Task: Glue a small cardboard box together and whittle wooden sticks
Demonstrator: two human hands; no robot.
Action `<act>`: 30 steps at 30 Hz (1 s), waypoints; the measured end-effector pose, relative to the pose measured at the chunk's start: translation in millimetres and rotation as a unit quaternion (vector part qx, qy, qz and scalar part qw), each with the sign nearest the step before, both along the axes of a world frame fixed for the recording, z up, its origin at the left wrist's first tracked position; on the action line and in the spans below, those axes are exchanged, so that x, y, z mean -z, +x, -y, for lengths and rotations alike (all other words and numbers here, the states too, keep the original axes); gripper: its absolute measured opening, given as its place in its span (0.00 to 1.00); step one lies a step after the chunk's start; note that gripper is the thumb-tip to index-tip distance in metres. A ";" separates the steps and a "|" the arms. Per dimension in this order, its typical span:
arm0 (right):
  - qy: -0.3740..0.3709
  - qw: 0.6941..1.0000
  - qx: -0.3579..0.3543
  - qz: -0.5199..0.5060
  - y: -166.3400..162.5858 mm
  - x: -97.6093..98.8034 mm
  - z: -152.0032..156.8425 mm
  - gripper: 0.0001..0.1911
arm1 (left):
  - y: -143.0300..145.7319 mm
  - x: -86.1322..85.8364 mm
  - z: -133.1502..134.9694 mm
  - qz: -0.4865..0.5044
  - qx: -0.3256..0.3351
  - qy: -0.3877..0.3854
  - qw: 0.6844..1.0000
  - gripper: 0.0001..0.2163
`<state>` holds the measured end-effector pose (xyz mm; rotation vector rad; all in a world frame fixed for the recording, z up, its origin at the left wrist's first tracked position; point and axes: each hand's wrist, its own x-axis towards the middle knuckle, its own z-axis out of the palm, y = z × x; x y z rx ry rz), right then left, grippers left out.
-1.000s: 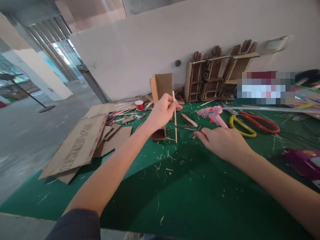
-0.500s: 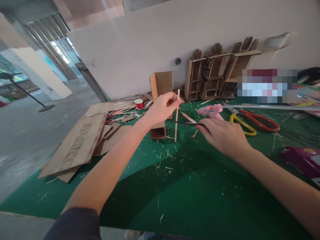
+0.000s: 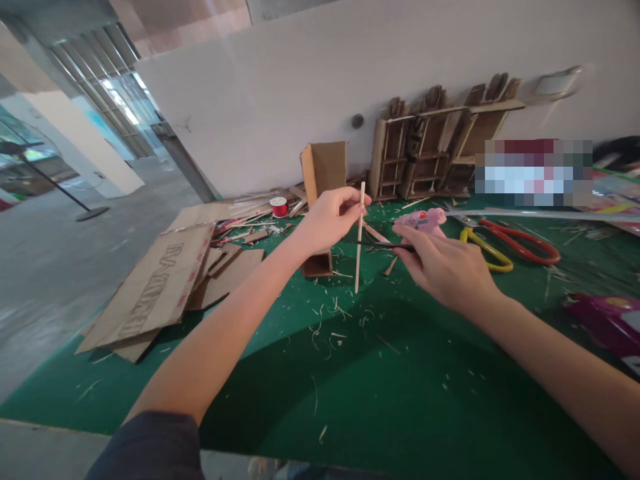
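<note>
My left hand (image 3: 333, 217) pinches the upper part of a thin pale wooden stick (image 3: 359, 260) between thumb and fingers. The stick stands nearly upright over the green table. In my right hand (image 3: 447, 267) is a slim, dark, blade-like tool (image 3: 385, 245), its tip pointing left and meeting or crossing the stick below my left fingers. I cannot make out the tool's exact kind, as the fist hides its handle. Beyond my left wrist stands a folded cardboard piece (image 3: 327, 167), with a cardboard box tube (image 3: 317, 265) below it. Curled wood shavings (image 3: 340, 310) lie scattered under the stick.
Flat cardboard sheets (image 3: 150, 287) lie on the left, beside a red thread spool (image 3: 279, 207) and loose sticks. A pink glue gun (image 3: 425, 219) and red-and-yellow-handled scissors (image 3: 520, 241) lie behind my right hand. Cardboard frames (image 3: 393, 157) lean against the wall. A purple object (image 3: 607, 320) sits far right.
My left hand has shifted slightly to the right with the stick, whose lower end now reaches a little lower. The right hand and its tool have barely moved.
</note>
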<state>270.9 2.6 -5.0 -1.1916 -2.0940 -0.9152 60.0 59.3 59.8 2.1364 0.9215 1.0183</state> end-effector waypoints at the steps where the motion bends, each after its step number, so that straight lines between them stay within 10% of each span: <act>1: -0.003 1.000 0.007 -0.007 -0.4 -0.5 0.2 0.17 | -0.5 0.0 0.6 0.004 0.000 0.005 1.000 0.08; 6: -0.009 0.999 0.033 -0.042 -3.7 -3.2 1.3 0.19 | -2.9 -1.9 7.9 0.014 0.000 0.042 0.999 0.22; 14: -0.109 0.993 -0.004 0.049 -10.7 12.1 8.8 0.23 | -8.0 1.3 2.2 -0.012 -0.044 0.086 0.995 0.11; 30: -0.009 1.000 -0.005 0.025 -0.7 12.4 4.9 0.21 | -10.7 6.2 -3.5 0.002 -0.054 0.064 0.996 0.12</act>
